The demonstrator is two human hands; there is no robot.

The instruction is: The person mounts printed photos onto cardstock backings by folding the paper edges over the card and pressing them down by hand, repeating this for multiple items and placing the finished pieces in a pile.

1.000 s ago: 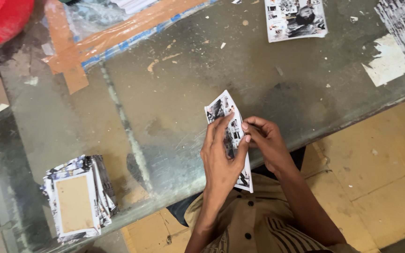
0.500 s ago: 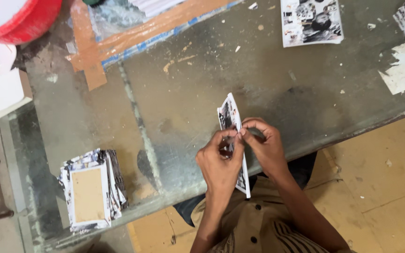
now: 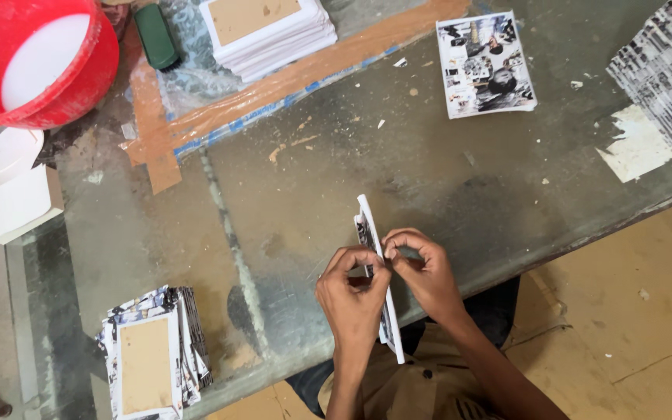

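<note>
Card [image 3: 367, 233]: thin printed sheet with a white back, held edge-on and upright over the near edge of the worktop [image 3: 336, 155], between both hands. Left hand [image 3: 351, 295]: fingers closed, pinching the card's left face about mid-length. Right hand [image 3: 421, 272]: fingers curled, fingertips pinching the opposite face at the same height. Handling, as judged: light, fairly stiff yet bendable, easily creased; best gripped at the edges, not the printed face. Nearby: wrapped stack [image 3: 153, 358] at near left; white stack [image 3: 270, 31] at far edge; red bowl [image 3: 36, 62]; loose print [image 3: 484, 66].
</note>
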